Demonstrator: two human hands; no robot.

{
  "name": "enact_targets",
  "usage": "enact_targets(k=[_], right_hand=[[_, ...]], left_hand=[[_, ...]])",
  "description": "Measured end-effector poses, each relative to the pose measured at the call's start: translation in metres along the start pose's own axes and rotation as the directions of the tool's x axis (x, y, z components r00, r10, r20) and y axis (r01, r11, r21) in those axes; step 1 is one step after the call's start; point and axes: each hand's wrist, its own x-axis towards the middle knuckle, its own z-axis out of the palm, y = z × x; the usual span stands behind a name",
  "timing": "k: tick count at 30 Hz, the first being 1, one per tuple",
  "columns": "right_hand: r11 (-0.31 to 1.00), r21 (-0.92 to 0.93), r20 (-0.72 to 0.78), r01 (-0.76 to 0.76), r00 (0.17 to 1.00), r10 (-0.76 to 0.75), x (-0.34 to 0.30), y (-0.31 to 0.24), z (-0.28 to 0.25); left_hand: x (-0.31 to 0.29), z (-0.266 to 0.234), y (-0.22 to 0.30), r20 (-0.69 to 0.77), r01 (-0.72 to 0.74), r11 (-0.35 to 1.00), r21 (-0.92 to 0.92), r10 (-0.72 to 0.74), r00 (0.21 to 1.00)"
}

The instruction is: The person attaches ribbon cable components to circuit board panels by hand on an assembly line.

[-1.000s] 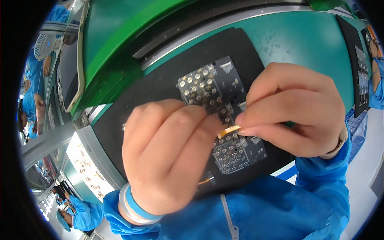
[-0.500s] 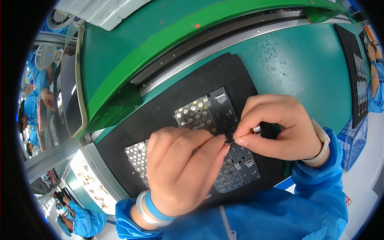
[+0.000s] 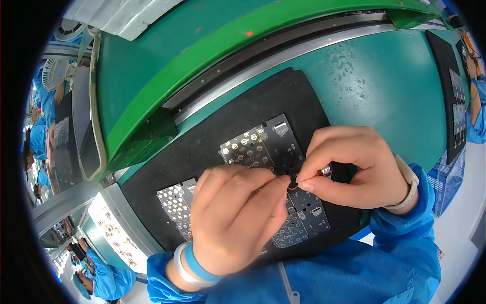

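Over a dark circuit board panel (image 3: 279, 136) with rows of round shiny pads, my two hands meet fingertip to fingertip. My left hand (image 3: 228, 215) is closed in a pinch, and so is my right hand (image 3: 357, 164). A thin curved brownish strip (image 3: 293, 188) shows between the fingertips, too small to name; both hands seem to pinch it. Within the curl of my right hand sits a small shiny metal piece (image 3: 326, 171); I cannot tell whether it is held or worn. My left hand partly covers a second board (image 3: 174, 200) on the left.
Both boards lie on a black mat (image 3: 263, 93) on the green table (image 3: 374, 91). A green curved rail (image 3: 202, 55) runs behind. Left stands a lit white panel (image 3: 114, 225) with small parts. At far right are another mat with boards (image 3: 458, 96) and a blue basket (image 3: 446, 177).
My fingertips have drawn slightly apart, the right hand shifting a little right and down. More of the brownish strip shows between them. The boards stay in place.
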Motion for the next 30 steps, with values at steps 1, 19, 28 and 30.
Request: enact_targets(k=[1,19,28,30], right_hand=[[1.0,-0.007,0.006,-0.004,1.0,0.004,0.0,-0.001,0.0],[0.964,-0.21,-0.02,0.161,0.985,-0.169,0.003,0.004,-0.002],[0.958,-0.279,-0.083,0.066,0.992,-0.093,0.008,0.023,-0.019],[0.965,-0.256,-0.073,0.056,0.994,-0.077,0.008,0.023,-0.02]], left_hand=[[0.0,-0.001,0.001,0.009,0.014,1.0,-0.005,-0.014,1.0],[0.006,-0.002,0.003,0.04,0.076,0.997,0.0,-0.076,0.996],[0.001,0.01,0.003,0.199,-0.056,0.891,0.451,-0.04,0.979],[0.0,0.012,0.002,0.194,-0.058,0.887,0.459,-0.036,0.98]])
